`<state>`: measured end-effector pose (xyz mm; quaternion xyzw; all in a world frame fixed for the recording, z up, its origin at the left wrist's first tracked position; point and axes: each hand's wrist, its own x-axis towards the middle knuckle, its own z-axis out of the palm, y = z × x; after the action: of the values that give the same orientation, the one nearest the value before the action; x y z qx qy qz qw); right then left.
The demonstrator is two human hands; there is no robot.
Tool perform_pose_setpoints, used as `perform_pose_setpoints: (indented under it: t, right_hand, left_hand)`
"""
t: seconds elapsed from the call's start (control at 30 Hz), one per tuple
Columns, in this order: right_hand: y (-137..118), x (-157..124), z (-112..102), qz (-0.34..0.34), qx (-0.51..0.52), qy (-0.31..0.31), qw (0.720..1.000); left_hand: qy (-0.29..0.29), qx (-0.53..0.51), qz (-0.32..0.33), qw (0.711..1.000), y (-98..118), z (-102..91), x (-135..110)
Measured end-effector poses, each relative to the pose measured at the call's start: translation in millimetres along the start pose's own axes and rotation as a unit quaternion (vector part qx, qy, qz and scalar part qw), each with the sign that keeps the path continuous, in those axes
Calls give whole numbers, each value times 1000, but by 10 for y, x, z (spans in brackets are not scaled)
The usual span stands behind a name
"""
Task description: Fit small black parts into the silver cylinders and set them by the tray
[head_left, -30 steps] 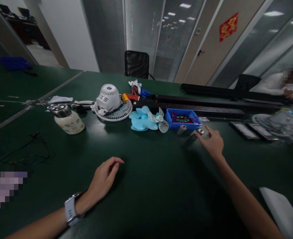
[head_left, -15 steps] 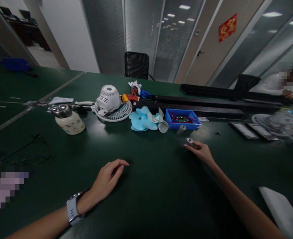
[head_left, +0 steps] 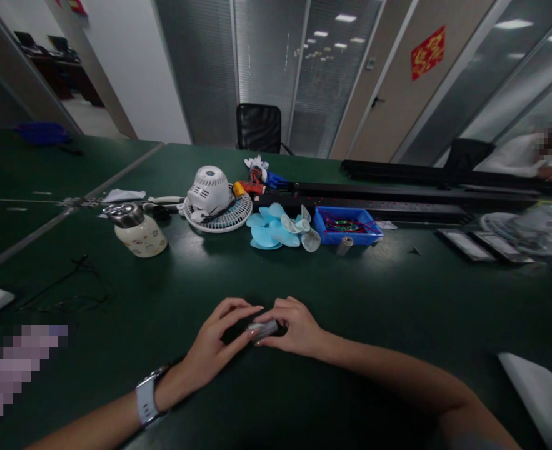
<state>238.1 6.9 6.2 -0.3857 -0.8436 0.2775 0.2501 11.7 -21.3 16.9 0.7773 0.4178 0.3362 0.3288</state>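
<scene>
Over the near middle of the table, my right hand grips a small silver metal cylinder, possibly a small motor, between thumb and fingers. It lies nearly level, pointing left. My left hand, with a watch on its wrist, comes up to the cylinder's left end. Its thumb tip seems to touch that end, while its index finger reaches above, apart from it. A similar silver cylinder stands slightly tilted before a blue bin of wires. Left of the bin lie light-blue fan blades and a smaller translucent fan blade.
A white fan housing sits on a round grille. Left of it stands a cream flask. Black rails and a red drill lie farther back. A white object is at near right. Another person sits at far right.
My right hand has brought the silver cylinder leftward and nearer, from near the bin to my left hand. My left hand has shifted slightly right and its thumb and index finger have parted.
</scene>
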Motion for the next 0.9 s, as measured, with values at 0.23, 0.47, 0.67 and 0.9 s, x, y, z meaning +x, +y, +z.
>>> perform_pose_setpoints:
  t: [0.23,0.47,0.67,0.9]
  right_hand:
    - [-17,-19,32,25,26,11,999]
    - [46,-45,-24,38,4,17,999]
    - [70,-28,-80,-14,-90,36,995]
    - [66,-11,-85,-87,-151,11,985]
  left_hand:
    - [26,3,9,1000,-33,19,-13]
    - [13,-19,4,1000,-137,103,-54]
    - [25,-25,-49,998,-167,112,-47]
    - [49,-70,-101,991,-208,105,-26]
